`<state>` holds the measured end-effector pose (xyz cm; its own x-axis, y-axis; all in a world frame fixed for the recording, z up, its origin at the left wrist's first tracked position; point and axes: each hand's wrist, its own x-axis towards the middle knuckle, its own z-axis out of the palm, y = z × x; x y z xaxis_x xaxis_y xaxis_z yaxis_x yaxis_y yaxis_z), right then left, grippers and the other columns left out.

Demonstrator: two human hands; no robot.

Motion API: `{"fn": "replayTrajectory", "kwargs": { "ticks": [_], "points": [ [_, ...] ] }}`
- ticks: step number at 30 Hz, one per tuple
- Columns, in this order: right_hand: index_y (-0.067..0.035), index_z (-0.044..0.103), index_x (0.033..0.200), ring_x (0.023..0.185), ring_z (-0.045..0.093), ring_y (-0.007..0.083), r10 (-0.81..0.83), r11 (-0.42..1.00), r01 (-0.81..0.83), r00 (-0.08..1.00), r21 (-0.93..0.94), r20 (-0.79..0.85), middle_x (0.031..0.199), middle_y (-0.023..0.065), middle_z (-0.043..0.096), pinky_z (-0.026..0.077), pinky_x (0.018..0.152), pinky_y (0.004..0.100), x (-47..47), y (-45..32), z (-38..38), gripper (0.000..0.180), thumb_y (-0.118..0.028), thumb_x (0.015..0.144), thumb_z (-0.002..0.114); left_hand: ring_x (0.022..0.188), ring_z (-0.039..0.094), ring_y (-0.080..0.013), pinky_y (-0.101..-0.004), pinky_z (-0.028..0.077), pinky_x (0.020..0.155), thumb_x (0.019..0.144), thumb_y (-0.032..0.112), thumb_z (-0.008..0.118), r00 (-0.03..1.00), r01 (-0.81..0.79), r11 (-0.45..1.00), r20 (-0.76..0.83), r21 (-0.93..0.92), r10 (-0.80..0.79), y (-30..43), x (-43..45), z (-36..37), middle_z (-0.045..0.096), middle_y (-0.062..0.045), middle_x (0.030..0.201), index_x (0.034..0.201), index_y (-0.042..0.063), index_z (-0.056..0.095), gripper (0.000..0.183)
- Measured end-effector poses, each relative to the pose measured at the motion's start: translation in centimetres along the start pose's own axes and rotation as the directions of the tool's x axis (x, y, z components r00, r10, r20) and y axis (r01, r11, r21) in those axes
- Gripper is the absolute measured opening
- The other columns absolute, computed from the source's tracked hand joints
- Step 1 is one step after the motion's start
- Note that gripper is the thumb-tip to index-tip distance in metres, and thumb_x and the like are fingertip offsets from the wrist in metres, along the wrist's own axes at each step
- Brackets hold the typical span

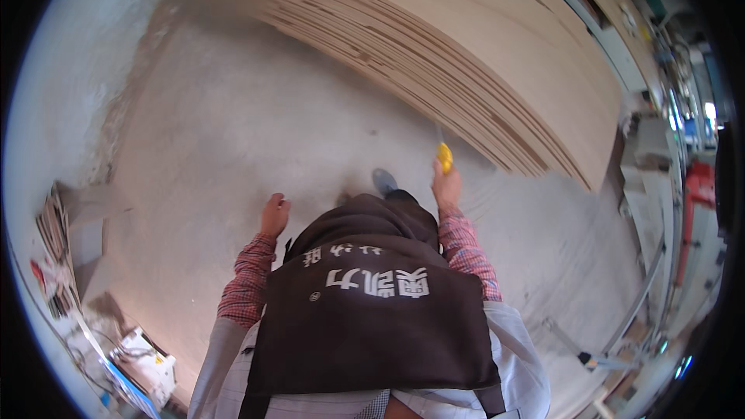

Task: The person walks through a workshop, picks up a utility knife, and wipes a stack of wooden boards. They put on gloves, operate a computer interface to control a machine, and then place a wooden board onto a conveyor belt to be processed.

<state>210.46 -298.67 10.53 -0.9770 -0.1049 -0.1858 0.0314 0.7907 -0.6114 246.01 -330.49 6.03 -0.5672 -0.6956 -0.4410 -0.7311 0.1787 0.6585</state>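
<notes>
My right hand (447,187) is closed around a tool with a yellow handle (445,157). A thin, pale shaft seems to extend from it towards the stack, too blurred to identify. Just beyond the tool lies a large stack of wood-fibre boards (460,78), with its uneven layered edges facing me. My left hand (275,215) hangs at my other side over the concrete floor (233,122). Its fingers are loosely curled and slightly apart, and I see nothing held in them. The dark apron (372,337) on my body bears printed writing.
A stained wall (81,70) runs along the left. Boards (55,227) lean at lower left, near a white machine or box (148,364) with cables. On the right stand metal machine frames (646,186), a red part (695,186) and a metal bar with a dark joint (585,357).
</notes>
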Motion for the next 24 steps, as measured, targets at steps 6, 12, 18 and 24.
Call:
{"fn": "replayTrajectory", "kwargs": {
  "ticks": [6, 12, 18, 24],
  "points": [
    [0.006, 0.073, 0.096, 0.090, 0.071, 0.0479, -0.087, 0.984, 0.067, 0.990, 0.165, 0.114, 0.090, 0.0301, 0.072, 0.055, 0.077, 0.0540, 8.1, -14.0, 9.5, 0.059, -0.052, 0.093, 0.066, 0.096, 0.070, -0.0352, -0.0430, 0.054, 0.085, 0.092, 0.029, 0.065, 0.969, 0.240, 0.896, 0.037, -0.374, -0.244, 0.8, -4.3, 0.3, 0.072, -0.024, 0.104, 0.119, -0.003, 0.063, 0.042],
    [0.008, 0.073, 0.089, 0.072, 0.074, 0.0391, -0.652, 0.717, 0.672, 0.740, -0.184, 0.165, 0.070, 0.0232, 0.071, 0.052, 0.061, 0.0478, 7.7, -20.8, 11.6, 0.056, -0.048, 0.095, 0.068, 0.101, 0.067, -0.0440, -0.0481, 0.053, 0.089, 0.090, 0.038, 0.061, 0.916, 0.369, 0.925, -0.137, -0.087, -0.378, -10.1, -13.3, 3.9, 0.071, -0.026, 0.105, 0.112, -0.002, 0.067, 0.046],
    [0.006, 0.072, 0.102, 0.098, 0.070, 0.0463, -0.487, 0.813, 0.561, 0.803, -0.159, 0.343, 0.097, 0.0302, 0.072, 0.055, 0.084, 0.0550, 10.2, -32.0, 11.5, 0.057, -0.050, 0.094, 0.064, 0.094, 0.070, -0.0385, -0.0462, 0.055, 0.083, 0.087, 0.037, 0.064, 0.860, 0.475, 0.848, -0.079, -0.236, -0.504, -11.3, -18.4, 5.7, 0.072, -0.026, 0.096, 0.098, -0.003, 0.069, 0.042],
    [0.004, 0.072, 0.104, 0.096, 0.071, 0.0456, -0.461, 0.773, 0.594, 0.768, -0.225, 0.444, 0.094, 0.0284, 0.073, 0.055, 0.081, 0.0522, 16.4, -25.1, 15.5, 0.050, -0.045, 0.096, 0.065, 0.082, 0.074, -0.0329, -0.0431, 0.057, 0.077, 0.090, 0.035, 0.066, 0.864, 0.390, 0.806, -0.125, -0.445, -0.487, -8.9, -16.1, 7.4, 0.074, -0.023, 0.094, 0.110, -0.005, 0.069, 0.044]
  ]
}}
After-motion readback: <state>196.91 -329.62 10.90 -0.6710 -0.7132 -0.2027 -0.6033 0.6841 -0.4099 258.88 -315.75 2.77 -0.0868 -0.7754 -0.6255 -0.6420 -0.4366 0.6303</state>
